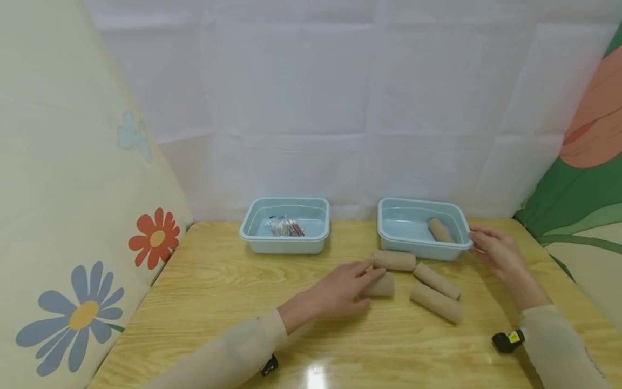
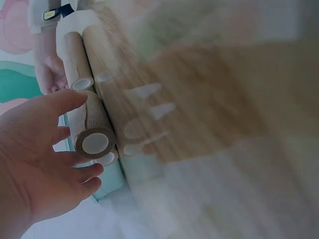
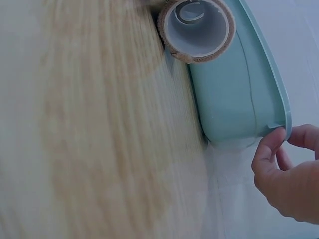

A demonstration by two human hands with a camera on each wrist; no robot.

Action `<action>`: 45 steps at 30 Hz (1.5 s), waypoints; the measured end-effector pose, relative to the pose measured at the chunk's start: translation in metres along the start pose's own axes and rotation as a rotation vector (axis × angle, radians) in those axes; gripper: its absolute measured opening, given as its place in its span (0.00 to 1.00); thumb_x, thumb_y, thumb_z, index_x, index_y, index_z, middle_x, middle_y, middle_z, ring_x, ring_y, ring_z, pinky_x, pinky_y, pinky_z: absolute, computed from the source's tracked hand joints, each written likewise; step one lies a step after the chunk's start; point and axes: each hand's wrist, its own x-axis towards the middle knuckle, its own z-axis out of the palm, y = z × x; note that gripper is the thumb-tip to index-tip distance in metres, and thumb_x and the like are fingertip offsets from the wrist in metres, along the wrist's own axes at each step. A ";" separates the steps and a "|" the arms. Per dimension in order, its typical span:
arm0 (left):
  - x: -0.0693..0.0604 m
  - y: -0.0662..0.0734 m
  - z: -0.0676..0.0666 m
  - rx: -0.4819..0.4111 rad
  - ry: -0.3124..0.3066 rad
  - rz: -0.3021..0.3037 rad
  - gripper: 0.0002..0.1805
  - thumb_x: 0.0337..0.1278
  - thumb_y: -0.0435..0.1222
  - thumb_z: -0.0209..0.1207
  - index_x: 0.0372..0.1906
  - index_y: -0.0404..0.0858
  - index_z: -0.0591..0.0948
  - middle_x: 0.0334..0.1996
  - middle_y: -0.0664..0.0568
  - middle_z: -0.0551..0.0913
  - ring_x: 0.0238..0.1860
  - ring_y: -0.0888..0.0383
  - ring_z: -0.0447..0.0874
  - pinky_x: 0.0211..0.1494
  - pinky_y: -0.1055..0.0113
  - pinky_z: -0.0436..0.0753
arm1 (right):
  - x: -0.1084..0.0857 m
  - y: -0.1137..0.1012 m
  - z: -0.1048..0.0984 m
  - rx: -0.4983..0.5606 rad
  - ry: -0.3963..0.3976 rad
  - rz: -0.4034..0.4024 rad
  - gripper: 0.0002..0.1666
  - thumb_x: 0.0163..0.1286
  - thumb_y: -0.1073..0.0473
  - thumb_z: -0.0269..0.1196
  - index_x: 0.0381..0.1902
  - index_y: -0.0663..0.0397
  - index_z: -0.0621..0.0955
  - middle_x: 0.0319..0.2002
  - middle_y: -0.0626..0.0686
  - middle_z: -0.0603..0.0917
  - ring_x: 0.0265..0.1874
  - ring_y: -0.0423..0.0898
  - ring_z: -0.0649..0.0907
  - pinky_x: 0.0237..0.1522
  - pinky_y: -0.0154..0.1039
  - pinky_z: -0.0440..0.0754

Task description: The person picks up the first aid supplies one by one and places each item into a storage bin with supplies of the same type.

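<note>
My left hand (image 1: pixel 342 286) reaches over a tan bandage roll (image 1: pixel 383 285), its thumb and fingers on either side. The left wrist view shows the roll's wrinkled surface and hollow white core (image 2: pixel 95 143), with some fingers partly hidden behind it. At the right, my right hand (image 1: pixel 498 254) pinches the rim corner of a light-blue plastic basin (image 1: pixel 413 246) between thumb and finger. That grip is plain in the right wrist view, where the hand (image 3: pixel 291 174) holds the basin's lip. Inside this basin lies one tan roll (image 1: pixel 440 230).
Three more tan rolls lie on the wooden table (image 1: pixel 218 302) before the right basin: one crosswise (image 1: pixel 394 260), two slanted (image 1: pixel 437 281) (image 1: pixel 436 303). A second blue basin (image 1: pixel 286 247) at left holds a clear packet of thin sticks (image 1: pixel 286 227). White cloth (image 1: pixel 291 108) hangs behind.
</note>
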 end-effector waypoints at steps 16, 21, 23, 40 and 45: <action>0.011 0.014 0.005 0.031 0.039 -0.047 0.37 0.67 0.43 0.66 0.77 0.46 0.65 0.69 0.46 0.71 0.64 0.48 0.73 0.64 0.53 0.75 | 0.000 0.002 0.001 -0.021 -0.007 0.003 0.11 0.74 0.68 0.62 0.39 0.47 0.88 0.38 0.46 0.87 0.38 0.39 0.85 0.40 0.31 0.84; 0.013 0.011 0.009 -0.018 0.042 -0.067 0.38 0.64 0.39 0.69 0.76 0.47 0.66 0.67 0.47 0.73 0.62 0.50 0.75 0.64 0.56 0.75 | 0.001 0.004 -0.001 -0.024 -0.001 0.020 0.12 0.75 0.68 0.62 0.39 0.46 0.88 0.38 0.45 0.86 0.38 0.38 0.85 0.40 0.31 0.84; 0.014 0.010 0.009 -0.062 0.056 -0.064 0.38 0.63 0.37 0.69 0.76 0.46 0.67 0.65 0.46 0.75 0.61 0.51 0.76 0.64 0.57 0.75 | 0.000 0.004 -0.001 -0.027 0.001 0.023 0.11 0.74 0.67 0.63 0.39 0.46 0.88 0.39 0.45 0.86 0.38 0.38 0.85 0.40 0.31 0.84; 0.015 0.003 0.004 -0.157 0.118 -0.119 0.31 0.60 0.39 0.71 0.67 0.42 0.76 0.53 0.49 0.80 0.49 0.58 0.79 0.53 0.66 0.79 | 0.002 -0.001 0.002 -0.034 0.029 0.045 0.11 0.74 0.67 0.63 0.39 0.45 0.88 0.37 0.44 0.87 0.37 0.38 0.85 0.39 0.31 0.84; 0.015 0.004 0.000 -0.163 0.116 -0.108 0.31 0.58 0.40 0.73 0.66 0.45 0.77 0.51 0.51 0.79 0.46 0.60 0.78 0.50 0.68 0.79 | 0.001 -0.002 0.004 -0.033 0.026 0.038 0.11 0.74 0.67 0.63 0.38 0.46 0.88 0.37 0.45 0.87 0.37 0.38 0.85 0.40 0.31 0.84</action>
